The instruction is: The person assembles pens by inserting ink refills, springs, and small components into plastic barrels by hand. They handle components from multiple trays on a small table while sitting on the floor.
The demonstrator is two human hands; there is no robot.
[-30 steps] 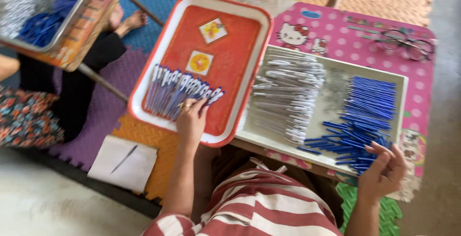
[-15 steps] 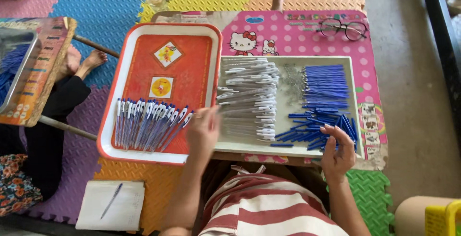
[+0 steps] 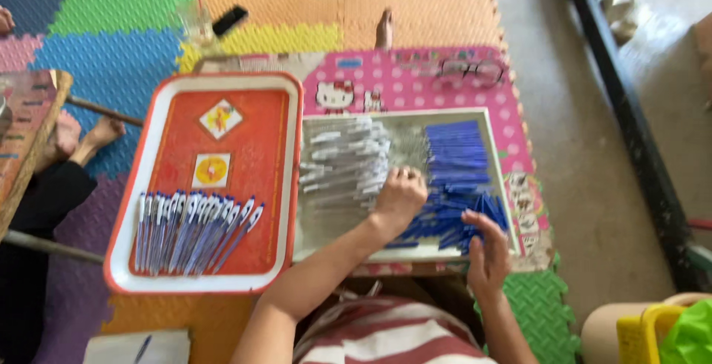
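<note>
blue pen caps (image 3: 452,179) fill the metal tray's (image 3: 495,186) right half; the right hand (image 3: 486,249), fingers spread, rests on their near edge and could sweep some over the rim. farther in, the left hand (image 3: 399,197) curls among clear barrels (image 3: 341,164); its grasp cannot be made out.

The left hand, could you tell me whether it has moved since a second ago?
Yes. The left hand has gone rightward from the finished pens on the red tray into the metal tray, at the pale pen barrels.
</note>
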